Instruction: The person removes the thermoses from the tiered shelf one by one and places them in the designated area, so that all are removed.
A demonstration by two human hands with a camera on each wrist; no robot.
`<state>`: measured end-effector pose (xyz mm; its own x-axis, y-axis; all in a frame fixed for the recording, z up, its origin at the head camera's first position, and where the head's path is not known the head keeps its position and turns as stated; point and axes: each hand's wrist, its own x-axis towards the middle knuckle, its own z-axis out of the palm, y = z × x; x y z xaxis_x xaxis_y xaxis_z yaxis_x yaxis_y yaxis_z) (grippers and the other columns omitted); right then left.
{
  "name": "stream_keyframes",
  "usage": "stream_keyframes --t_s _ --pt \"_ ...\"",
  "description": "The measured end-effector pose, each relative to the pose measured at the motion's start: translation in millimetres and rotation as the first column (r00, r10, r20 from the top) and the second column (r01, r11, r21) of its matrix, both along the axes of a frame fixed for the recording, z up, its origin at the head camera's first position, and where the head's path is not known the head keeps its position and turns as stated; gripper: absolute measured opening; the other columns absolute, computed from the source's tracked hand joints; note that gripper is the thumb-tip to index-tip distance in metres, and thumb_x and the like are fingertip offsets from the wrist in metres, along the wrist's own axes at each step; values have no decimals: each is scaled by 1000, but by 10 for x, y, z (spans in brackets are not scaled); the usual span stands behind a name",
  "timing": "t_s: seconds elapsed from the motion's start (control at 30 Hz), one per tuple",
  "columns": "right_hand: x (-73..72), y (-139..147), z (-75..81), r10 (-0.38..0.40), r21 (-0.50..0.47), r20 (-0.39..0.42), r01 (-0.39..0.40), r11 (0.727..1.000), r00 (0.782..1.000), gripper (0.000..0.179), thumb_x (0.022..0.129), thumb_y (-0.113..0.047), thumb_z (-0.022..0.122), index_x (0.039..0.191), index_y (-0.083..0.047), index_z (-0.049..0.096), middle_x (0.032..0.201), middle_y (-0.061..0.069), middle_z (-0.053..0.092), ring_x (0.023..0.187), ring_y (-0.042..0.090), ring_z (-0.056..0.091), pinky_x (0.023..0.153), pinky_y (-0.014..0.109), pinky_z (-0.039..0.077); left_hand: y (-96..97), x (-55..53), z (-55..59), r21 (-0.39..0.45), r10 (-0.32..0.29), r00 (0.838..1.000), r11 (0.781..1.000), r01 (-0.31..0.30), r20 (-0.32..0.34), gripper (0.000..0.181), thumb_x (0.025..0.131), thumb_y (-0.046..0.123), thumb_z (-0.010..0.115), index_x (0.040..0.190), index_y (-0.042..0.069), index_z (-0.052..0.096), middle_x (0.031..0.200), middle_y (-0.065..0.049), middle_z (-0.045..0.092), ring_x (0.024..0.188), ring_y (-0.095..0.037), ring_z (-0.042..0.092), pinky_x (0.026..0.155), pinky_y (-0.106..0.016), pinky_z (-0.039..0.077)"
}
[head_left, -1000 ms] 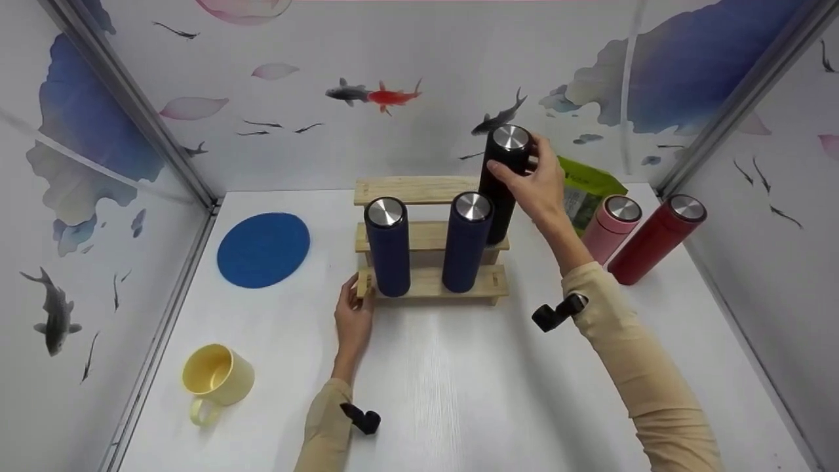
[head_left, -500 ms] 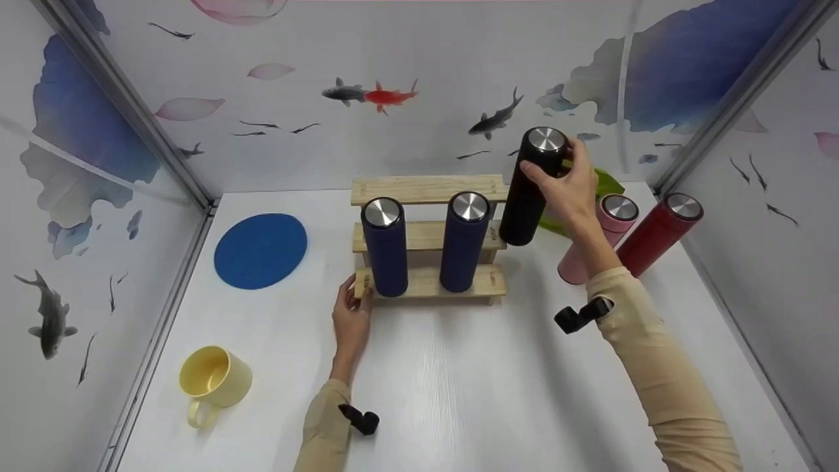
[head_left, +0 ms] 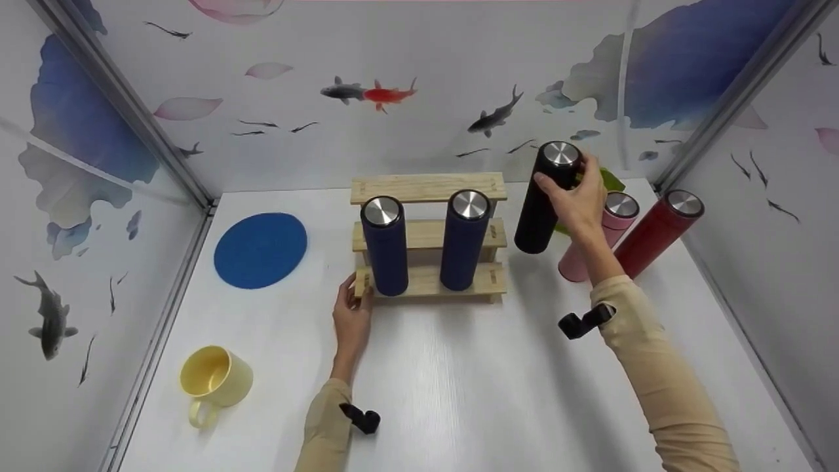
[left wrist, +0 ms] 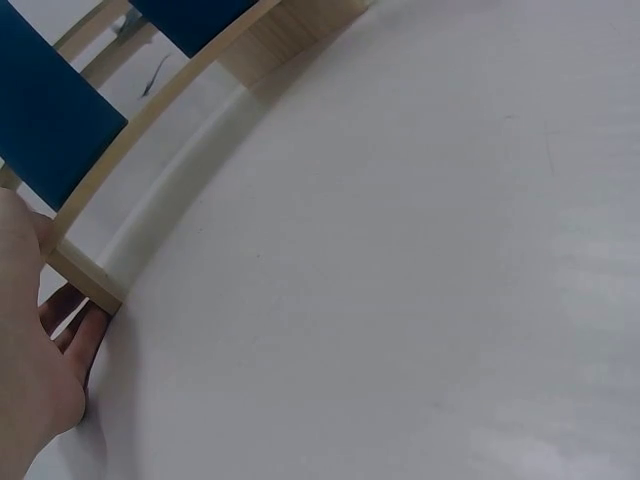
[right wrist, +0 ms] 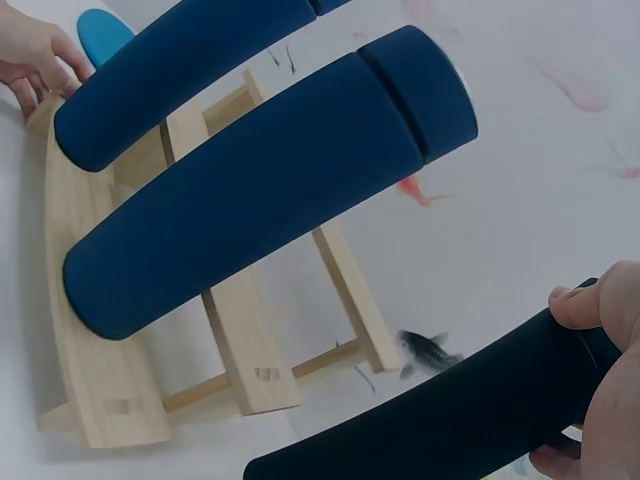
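My right hand (head_left: 582, 203) grips a black thermos (head_left: 547, 196) near its silver-topped lid, just right of a stepped wooden rack (head_left: 426, 190). In the right wrist view the thumb and fingers wrap the upper part of the black thermos (right wrist: 450, 410). My left hand (head_left: 352, 321) holds the left end of the rack's lowest shelf; the left wrist view shows the thumb above and fingers beneath that end (left wrist: 85, 275). Two blue thermoses, one on the left (head_left: 387, 249) and one on the right (head_left: 465, 242), stand on the lowest shelf.
A pink thermos (head_left: 577, 259) and a red thermos (head_left: 659, 233) stand at right, partly behind my right arm. Behind them a green bag (head_left: 611, 180) is mostly hidden. At left lie a blue round mat (head_left: 262, 250) and a yellow mug (head_left: 226, 380). Printed walls enclose the table.
My right hand has carried the black thermos from the rack's right side rightward off the shelves, then slightly lower. The left hand stays on the rack.
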<state>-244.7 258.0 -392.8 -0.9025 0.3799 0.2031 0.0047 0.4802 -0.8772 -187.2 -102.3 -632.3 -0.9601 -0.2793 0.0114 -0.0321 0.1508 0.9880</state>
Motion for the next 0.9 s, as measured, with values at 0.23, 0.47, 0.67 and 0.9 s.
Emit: stream_keyframes --t_s 0.23,0.47,0.67,0.9 --pt "26 75 -191 -21 -17 39 22 1000 999 71 90 -26 76 148 -6 41 151 17 48 139 32 46 115 48 37 14 -11 0 2 7 1000 1000 -7 -9 46 101 15 62 146 17 52 124 -13 69 103 -23 63 95 -36 51" --pt "42 117 -407 -51 -3 47 52 999 998 72 87 -25 79 146 -3 43 148 20 51 136 35 49 114 46 40 16 -13 -2 -15 12 1000 1000 -12 8 47 102 16 61 147 18 51 124 -12 69 103 -22 63 95 -37 50" --pt "64 145 -555 -52 6 60 51 999 997 71 87 -25 80 145 -4 45 147 19 53 135 33 50 115 45 38 16 -10 4 -13 10 1000 1000 -10 2 47 101 16 62 147 18 51 124 -12 69 100 -22 62 91 -34 50" --pt "104 124 -679 -48 -33 57 50 998 997 70 87 -23 80 145 -4 45 147 18 53 136 33 50 115 45 38 6 -11 -10 -17 7 1000 1000 -7 5 47 102 16 61 147 19 51 125 -10 69 99 -20 62 86 -28 50"
